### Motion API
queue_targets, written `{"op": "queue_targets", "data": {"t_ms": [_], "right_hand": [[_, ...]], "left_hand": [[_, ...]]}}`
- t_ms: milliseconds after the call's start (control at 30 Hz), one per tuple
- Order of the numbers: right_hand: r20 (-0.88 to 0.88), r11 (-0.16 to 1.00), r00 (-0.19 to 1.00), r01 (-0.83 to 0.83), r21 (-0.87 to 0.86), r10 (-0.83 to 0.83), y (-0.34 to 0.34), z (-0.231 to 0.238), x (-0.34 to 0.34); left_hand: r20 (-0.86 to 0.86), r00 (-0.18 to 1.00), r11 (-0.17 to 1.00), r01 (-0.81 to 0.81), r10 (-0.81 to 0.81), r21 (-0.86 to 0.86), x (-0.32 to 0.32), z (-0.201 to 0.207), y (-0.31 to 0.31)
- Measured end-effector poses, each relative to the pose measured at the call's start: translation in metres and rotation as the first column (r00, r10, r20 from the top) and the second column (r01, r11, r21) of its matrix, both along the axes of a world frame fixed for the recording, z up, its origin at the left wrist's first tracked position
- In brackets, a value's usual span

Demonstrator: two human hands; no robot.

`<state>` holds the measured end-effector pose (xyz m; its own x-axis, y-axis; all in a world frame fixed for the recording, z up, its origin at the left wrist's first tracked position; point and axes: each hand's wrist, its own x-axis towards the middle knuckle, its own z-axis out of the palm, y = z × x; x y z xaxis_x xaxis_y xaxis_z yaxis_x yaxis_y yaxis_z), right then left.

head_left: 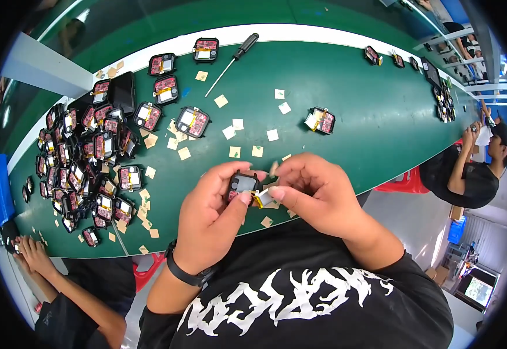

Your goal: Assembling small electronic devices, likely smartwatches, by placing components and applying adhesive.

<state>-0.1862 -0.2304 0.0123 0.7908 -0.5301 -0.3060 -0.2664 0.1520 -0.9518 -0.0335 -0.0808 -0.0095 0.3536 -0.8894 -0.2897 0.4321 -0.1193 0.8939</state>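
My left hand [211,203] is wrapped round a small black device housing [243,184] with a red circuit board and a grey square inside. A silver pouch battery [264,198] with yellow tape hangs at the housing's right side. My right hand [322,195] pinches the battery's edge between thumb and fingers. A small tan piece shows by the right fingertips, too small to make out. Both hands are over the near edge of the green table. Several tan adhesive squares [257,151] lie just beyond them.
A large heap of similar housings [73,168] covers the table's left side. One housing [321,120] lies apart at right, and a screwdriver [233,61] lies toward the back. A co-worker's hands [34,255] are at the far left; another person [474,157] sits at right.
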Motion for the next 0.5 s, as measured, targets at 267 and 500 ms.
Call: {"op": "queue_targets", "data": {"t_ms": [267,500], "right_hand": [[-0.107,0.943,0.994,0.003,0.332,0.034,0.012,-0.004,0.007],[-0.076,0.982,0.997,0.011,0.189,0.004,0.008,0.011,0.007]], "left_hand": [[0.136,0.989,0.998,-0.063,0.063,-0.004,-0.004,0.005,-0.002],[0.258,0.966,0.999,0.023,-0.03,0.03,-0.001,0.003,0.004]]}}
